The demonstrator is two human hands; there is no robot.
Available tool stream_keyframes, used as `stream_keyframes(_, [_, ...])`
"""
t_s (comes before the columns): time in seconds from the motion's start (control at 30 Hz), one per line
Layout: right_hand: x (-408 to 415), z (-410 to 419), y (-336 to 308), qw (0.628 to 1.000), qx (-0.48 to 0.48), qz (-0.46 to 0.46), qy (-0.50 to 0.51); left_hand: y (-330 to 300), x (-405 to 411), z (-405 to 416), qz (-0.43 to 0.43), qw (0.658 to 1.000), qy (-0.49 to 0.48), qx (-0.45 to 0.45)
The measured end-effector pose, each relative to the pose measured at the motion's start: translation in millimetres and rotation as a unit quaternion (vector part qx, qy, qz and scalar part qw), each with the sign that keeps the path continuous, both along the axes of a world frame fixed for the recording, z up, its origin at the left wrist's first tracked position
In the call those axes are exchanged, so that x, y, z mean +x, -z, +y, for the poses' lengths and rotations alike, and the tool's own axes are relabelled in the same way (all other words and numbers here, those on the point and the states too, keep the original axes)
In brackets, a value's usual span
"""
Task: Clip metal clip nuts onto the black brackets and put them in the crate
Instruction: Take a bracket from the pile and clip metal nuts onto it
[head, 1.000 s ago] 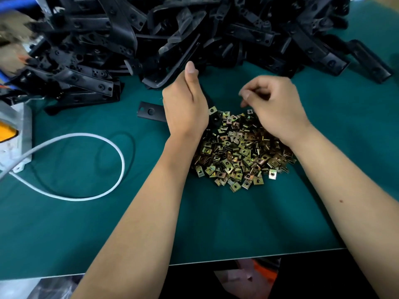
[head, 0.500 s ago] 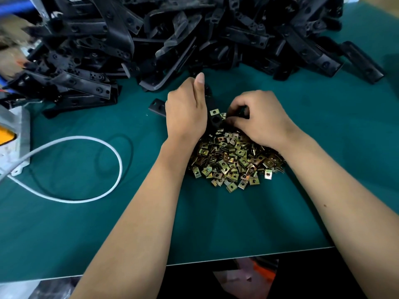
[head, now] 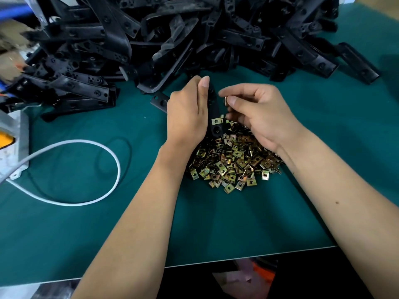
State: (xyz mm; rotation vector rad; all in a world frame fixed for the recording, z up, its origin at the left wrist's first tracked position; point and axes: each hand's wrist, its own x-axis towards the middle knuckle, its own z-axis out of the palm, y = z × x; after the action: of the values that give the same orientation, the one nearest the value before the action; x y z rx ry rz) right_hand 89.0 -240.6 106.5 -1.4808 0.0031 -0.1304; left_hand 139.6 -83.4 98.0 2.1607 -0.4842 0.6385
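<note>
Black bracket (head: 214, 113) gripped in left hand (head: 187, 113), long axis running away from body above clip nut pile (head: 233, 160) on counter (head: 216, 223); clip nut (head: 225, 101) pinched in right hand (head: 259, 117) just beside bracket's far end.

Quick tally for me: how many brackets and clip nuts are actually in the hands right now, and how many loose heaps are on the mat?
Black bracket in left hand: 1
Clip nut in right hand: 1
Bracket heap: 1
Clip nut heap: 1
Total: 4
</note>
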Motion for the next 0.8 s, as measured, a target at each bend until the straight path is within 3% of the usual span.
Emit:
stream_keyframes(0.13, [-2.7,2.9,-3.2,0.999,0.033,0.000,0.000,-0.5,-0.3,0.2,-0.009,1.000,-0.003,0.010])
stream_keyframes(0.47, [-2.9,4.9,-2.6,0.998,-0.002,-0.005,0.056,-1.5,-2.6,0.6,-0.025,0.999,0.003,0.026])
stream_keyframes(0.8, [-0.5,5.2,-3.5,0.996,0.065,0.027,0.056,-6.2,-3.9,0.8,-0.034,0.998,0.029,0.053])
